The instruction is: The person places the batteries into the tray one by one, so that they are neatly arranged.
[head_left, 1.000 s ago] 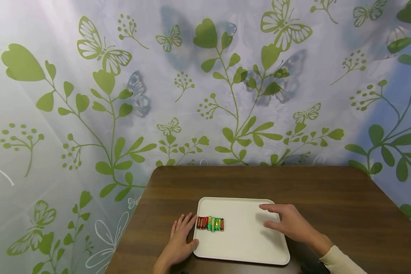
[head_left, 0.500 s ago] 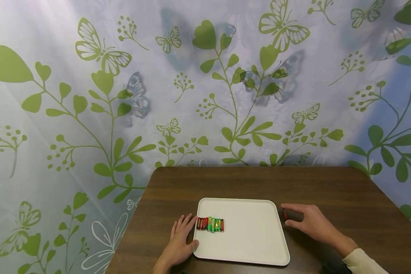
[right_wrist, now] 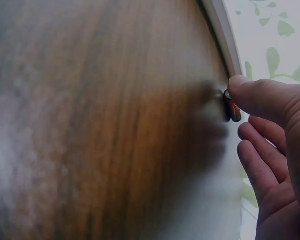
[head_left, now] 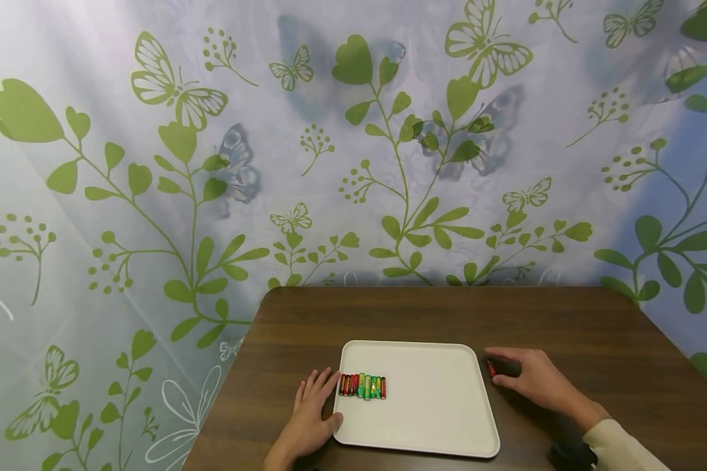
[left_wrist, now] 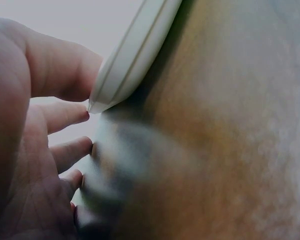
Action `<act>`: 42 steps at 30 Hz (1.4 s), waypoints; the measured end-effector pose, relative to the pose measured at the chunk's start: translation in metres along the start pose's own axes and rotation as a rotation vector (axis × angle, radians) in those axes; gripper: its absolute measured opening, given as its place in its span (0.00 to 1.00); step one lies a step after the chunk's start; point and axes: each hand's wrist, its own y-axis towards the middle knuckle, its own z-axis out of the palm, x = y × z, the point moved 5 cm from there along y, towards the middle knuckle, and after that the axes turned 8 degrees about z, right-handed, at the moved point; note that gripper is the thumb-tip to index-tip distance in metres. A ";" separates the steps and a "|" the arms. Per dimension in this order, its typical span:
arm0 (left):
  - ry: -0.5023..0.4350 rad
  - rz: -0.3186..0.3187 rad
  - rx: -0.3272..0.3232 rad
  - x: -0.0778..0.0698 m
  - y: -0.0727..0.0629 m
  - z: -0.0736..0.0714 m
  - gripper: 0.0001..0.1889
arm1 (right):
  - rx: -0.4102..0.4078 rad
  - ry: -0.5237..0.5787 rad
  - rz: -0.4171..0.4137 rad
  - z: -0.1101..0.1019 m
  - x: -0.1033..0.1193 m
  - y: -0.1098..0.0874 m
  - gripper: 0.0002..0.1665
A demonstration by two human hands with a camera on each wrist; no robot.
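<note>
A white tray (head_left: 418, 418) lies on the brown table, with a row of several red and green batteries (head_left: 362, 386) side by side at its left edge. My left hand (head_left: 311, 418) rests at the tray's left rim, its fingers extended and the thumb touching the rim. To the right of the tray, a red-and-black battery (head_left: 491, 367) is between the thumb and index finger of my right hand (head_left: 533, 379). In the right wrist view my thumb covers part of that battery (right_wrist: 233, 107), while the other fingers stay apart from it.
The wooden table (head_left: 436, 311) extends behind the tray and to both sides. Beyond its far edge hangs a curtain (head_left: 306, 196) printed with leaves and butterflies. A dark object (head_left: 573, 453), its kind unclear, sits under my right wrist.
My right hand has moved right from above the tray to the battery beside it, which was not visible one second ago. The left hand, tray and row of batteries have stayed put.
</note>
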 end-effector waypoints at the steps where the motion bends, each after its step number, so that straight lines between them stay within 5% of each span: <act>1: -0.004 -0.001 -0.003 0.001 0.000 0.000 0.41 | -0.004 0.000 -0.005 0.001 0.000 0.000 0.35; 13: -0.001 0.008 -0.010 0.000 0.000 0.000 0.41 | -0.067 -0.001 -0.006 0.001 0.006 -0.005 0.30; 22: 0.024 -0.021 0.011 0.000 0.001 -0.002 0.41 | -0.090 0.107 -0.056 -0.003 0.052 0.000 0.30; 30: -0.016 0.017 -0.025 0.005 0.000 -0.001 0.41 | -0.075 0.149 -0.151 0.029 0.098 0.006 0.28; 42: 0.021 -0.050 0.057 -0.001 0.001 -0.002 0.42 | -0.022 0.282 -0.195 0.085 0.159 0.015 0.25</act>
